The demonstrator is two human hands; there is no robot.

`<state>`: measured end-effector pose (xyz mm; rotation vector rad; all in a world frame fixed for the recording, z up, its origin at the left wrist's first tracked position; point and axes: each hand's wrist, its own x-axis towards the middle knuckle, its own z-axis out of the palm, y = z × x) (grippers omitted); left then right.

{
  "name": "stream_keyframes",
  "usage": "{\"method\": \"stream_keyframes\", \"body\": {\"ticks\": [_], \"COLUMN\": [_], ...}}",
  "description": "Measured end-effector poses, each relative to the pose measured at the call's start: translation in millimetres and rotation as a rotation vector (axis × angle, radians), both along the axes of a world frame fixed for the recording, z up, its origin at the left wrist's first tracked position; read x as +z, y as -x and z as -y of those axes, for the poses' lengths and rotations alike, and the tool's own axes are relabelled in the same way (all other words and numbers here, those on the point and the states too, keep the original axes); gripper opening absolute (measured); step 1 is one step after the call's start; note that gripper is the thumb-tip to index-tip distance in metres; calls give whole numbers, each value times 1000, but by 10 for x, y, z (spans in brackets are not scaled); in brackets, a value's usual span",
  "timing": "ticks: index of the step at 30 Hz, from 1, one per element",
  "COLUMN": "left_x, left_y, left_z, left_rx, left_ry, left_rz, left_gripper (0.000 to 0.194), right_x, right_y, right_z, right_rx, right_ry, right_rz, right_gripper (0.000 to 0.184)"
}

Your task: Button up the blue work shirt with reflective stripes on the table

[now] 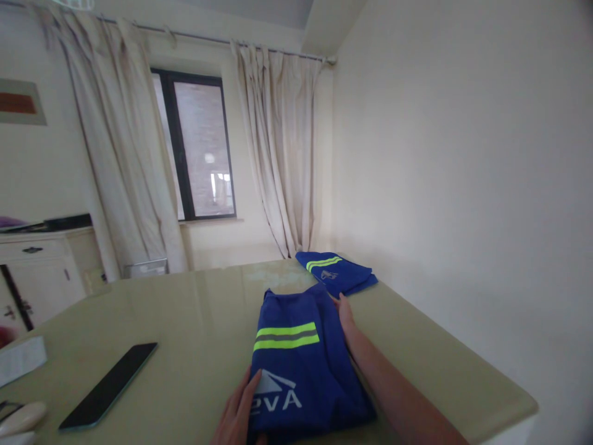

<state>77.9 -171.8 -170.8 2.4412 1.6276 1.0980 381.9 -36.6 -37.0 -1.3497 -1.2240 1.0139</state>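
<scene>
A folded blue work garment (319, 364) lies on the table in front of me, with a yellow-green and grey reflective stripe and white lettering showing. My left hand (238, 408) grips its near left edge, with fingers over the cloth beside the lettering. On the far right side, my right hand (343, 312) holds the garment's edge, its fingertips partly hidden by the cloth. Behind it, a second folded blue garment (343, 272) with the same kind of stripe rests near the table's far right corner, untouched.
The pale green table (194, 327) runs up to the wall on the right. At left lie a dark flat phone-like slab (111, 386), a white paper (23, 360) and a pale rounded object (23, 419). A white cabinet (46, 266) stands beyond, beside curtains and a window.
</scene>
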Motion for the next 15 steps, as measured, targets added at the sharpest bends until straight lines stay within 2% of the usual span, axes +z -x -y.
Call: {"method": "stream_keyframes", "body": {"ticks": [2,4,7,9,12,15], "left_x": [-43,-55,-12,47,141,202], "left_y": [22,41,44,23,-2,18], "left_z": [-17,-33,-29,-12,-9,-48], "left_rx": [-37,-92,-153,-137,-158,-321], "left_ry": [3,-11,-49,-100,-227,-300], "left_rz": [-23,-77,-154,-205,-344,-474], "left_gripper": [106,108,113,114,104,90], "right_x": [-87,-157,-210,-226,-297,-441], "right_y": [-43,-39,16,51,84,121], "right_z": [-37,-79,-172,-237,-275,-218], "right_rx": [14,2,-65,-96,-81,-36], "right_ry": [36,26,-98,-194,-183,-104], "right_rz": [-24,45,328,496,740,913], "right_gripper": [43,49,71,78,66,48]}}
